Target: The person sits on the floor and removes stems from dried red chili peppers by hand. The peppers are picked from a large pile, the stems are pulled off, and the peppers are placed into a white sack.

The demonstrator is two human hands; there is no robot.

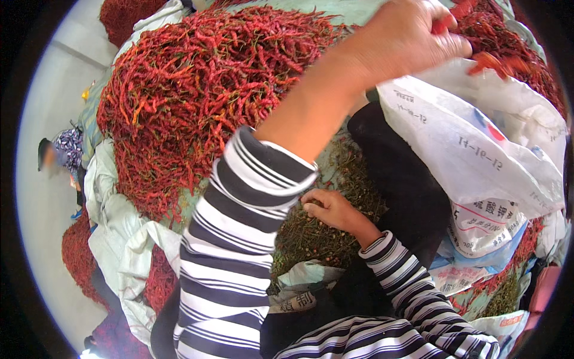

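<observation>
My left hand (415,42) reaches across to the upper right, over the mouth of a white woven plastic sack (475,134). Bright red shows between its curled fingers and thumb, where it grips chili peppers (441,25). Just beyond the hand, several blurred red chilies (491,65) are in mid-air above the sack's rim. My right hand (334,208) hovers low over a heap of green-brown chili stems (318,238). Its fingers are loosely curled with a gap to the thumb, and I see nothing in them. A big mound of dried red chilies (202,85) lies ahead of me.
Dark cloth (399,157) covers my leg beside the sack, which bears printing. More chilies (493,38) lie past the sack. Pale sheeting (107,179) borders the mound at left. Another person (67,148) is farther off at left, near another chili heap (78,256).
</observation>
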